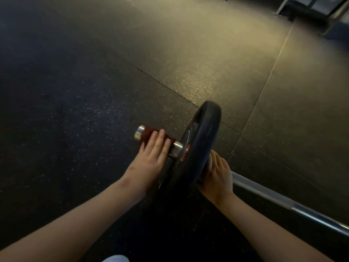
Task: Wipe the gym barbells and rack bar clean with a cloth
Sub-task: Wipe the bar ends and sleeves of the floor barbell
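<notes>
Pressing down on the short chrome sleeve (176, 148) of a barbell, the left hand (151, 156) lies flat over a dark red cloth (149, 134) that is wrapped over the top of that sleeve. Its fingers are straight and close together, laid across the cloth rather than curled round it; the thumb is hidden. The cloth covers the middle of the sleeve, leaving bare metal at the outer end cap (139, 132) and a short shiny stretch just beside the plate.

The sleeve sticks out toward 10 o'clock from a black weight plate (205, 133), which stands on edge a little below and right of the middle of the view. Red markings show on the plate's near face by the hub, too blurred to read.

On the far side of the plate, toward 4 o'clock, the right hand (217, 176) rests where the barbell shaft (283, 201) meets the plate — its fingers are stretched out and together, their tips touching the plate's inner face, with the palm over the bar. The shaft runs on from under that hand toward 4 o'clock and leaves the view at the right edge.

Both bare forearms reach in from 6 o'clock. The barbell sits on a dark speckled rubber floor (94, 91) laid in large tiles, with seams crossing it. Far off at 1 o'clock, part of a metal frame (332, 17) stands in the corner, well apart from the barbell. A small pale shape (116, 259) shows at the bottom edge — too little of it to tell what it is.
</notes>
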